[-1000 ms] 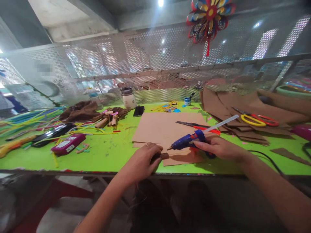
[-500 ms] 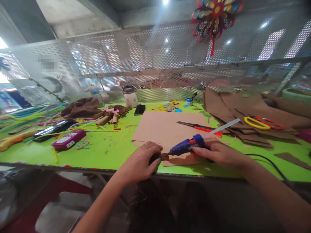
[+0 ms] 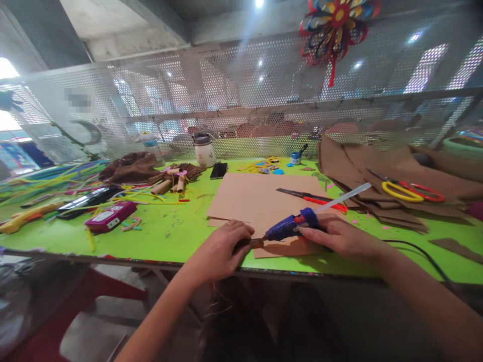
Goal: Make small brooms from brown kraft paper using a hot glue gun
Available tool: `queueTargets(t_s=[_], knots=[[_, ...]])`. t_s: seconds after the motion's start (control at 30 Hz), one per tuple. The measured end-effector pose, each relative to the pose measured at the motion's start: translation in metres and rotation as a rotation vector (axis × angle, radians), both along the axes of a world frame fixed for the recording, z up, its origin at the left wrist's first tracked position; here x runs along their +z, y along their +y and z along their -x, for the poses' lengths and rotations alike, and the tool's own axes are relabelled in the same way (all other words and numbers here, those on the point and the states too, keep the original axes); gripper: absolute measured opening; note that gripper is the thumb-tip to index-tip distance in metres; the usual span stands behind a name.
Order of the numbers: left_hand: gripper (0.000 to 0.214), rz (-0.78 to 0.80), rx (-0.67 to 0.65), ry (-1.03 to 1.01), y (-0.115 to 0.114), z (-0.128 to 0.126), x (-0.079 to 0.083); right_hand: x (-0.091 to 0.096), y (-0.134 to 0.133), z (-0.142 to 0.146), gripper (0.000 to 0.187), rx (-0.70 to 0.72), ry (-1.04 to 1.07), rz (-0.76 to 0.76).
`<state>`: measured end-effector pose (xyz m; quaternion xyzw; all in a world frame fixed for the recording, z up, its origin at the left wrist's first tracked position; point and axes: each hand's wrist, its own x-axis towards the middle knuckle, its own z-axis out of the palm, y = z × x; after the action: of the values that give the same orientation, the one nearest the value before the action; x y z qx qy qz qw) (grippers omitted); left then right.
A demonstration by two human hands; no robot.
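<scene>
Head view: the left hand (image 3: 225, 250) is curled closely around a small brown piece (image 3: 257, 243), apparently to steady it near the front edge of the desk (image 3: 147, 241). The right hand (image 3: 337, 235) is wrapped around a blue hot glue gun (image 3: 289, 227), seemingly angled to bring its nozzle (image 3: 265, 237) to the piece; actual contact cannot be confirmed. The piece projects from the left hand toward the right, at the edge of tan paper sheets (image 3: 256, 198).
</scene>
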<state>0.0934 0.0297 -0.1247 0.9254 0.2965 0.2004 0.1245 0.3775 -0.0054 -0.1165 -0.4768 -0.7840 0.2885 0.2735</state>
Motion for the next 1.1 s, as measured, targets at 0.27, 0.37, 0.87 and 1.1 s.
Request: queueTargets(t_s=[0.27,0.37,0.87,1.1], knots=[[0.017,0.009,0.001,0.0,-0.0005,0.0001,0.001,0.001,-0.0004,0.0023,0.041,0.013,0.026,-0.036],[0.018,0.014,0.003,0.01,-0.0008,-0.0001,0.0015,0.0019,-0.0008,0.0029,0.039,0.026,0.026,-0.023],[0.016,0.015,0.002,-0.015,0.0007,0.0002,0.0007,0.0008,0.0002,0.0013,0.037,0.026,0.03,-0.069],[0.016,0.007,0.006,-0.013,0.001,0.0,-0.0001,0.0035,-0.0012,0.0013,0.04,0.029,0.005,-0.052]])
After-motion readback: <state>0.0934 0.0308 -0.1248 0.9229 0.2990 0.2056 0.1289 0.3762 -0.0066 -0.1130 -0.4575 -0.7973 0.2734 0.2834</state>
